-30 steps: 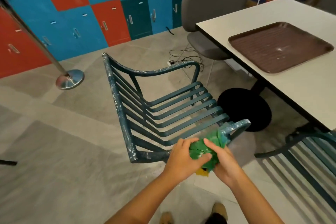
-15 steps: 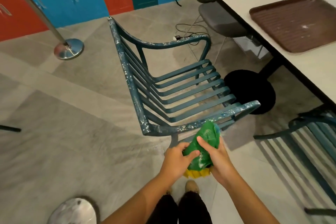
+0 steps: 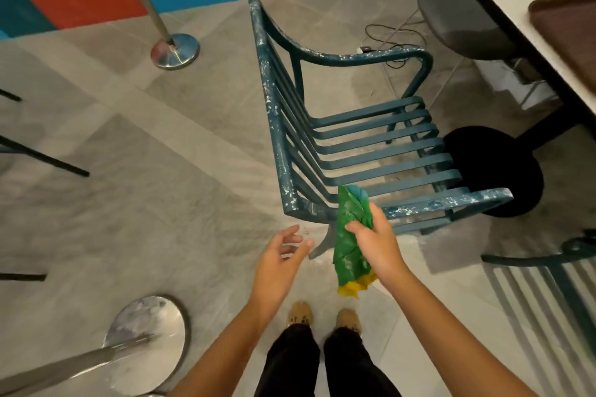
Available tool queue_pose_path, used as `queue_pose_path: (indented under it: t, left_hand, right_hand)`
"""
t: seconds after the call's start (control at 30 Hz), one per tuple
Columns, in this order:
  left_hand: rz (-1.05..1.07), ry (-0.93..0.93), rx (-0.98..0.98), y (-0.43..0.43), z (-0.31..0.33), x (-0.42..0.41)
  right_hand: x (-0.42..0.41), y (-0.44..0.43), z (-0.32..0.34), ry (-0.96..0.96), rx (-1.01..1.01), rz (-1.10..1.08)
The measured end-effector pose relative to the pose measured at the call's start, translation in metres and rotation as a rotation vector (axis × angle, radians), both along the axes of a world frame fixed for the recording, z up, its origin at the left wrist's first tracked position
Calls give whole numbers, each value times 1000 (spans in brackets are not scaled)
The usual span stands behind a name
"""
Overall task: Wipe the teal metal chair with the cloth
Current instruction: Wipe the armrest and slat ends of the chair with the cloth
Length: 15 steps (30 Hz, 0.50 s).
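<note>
Right hand (image 3: 376, 242) is pinching the green cloth (image 3: 350, 255) near its top, the tail dangling free. Left hand (image 3: 279, 261) is hanging spread and empty beside it. The cloth is hovering at the teal metal chair (image 3: 277, 126), by its near armrest. That loose pinch is risking a slip, or the tail snagging between slats. No readable writing is showing anywhere.

The right hand (image 3: 377, 243) grips a green cloth (image 3: 350, 237) against the near armrest of the teal metal chair (image 3: 354, 138); the left hand (image 3: 279, 263) hovers beside it, fingers loose
</note>
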<state>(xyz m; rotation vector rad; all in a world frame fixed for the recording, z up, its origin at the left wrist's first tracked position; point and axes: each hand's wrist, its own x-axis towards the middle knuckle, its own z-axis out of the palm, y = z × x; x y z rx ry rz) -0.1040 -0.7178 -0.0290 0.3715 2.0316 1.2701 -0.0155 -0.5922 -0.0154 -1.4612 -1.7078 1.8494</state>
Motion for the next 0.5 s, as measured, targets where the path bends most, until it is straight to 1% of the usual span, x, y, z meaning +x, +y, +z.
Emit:
queue_pose_path:
  t: [0.1,0.23,0.4,0.5]
  left_hand:
    - [35,43,37,-1,6,-15]
    - [5,89,63,5,16,-27]
    - [0,106,72,8,20,-33]
    - [-8,126,65,8,22,-33]
  right_hand:
    - [-12,-6,15,54,117,68]
    - [-28,-18,22,98,241,117]
    - [-35,-19,14,41,339,179]
    - [-36,-18,12,29,366,189]
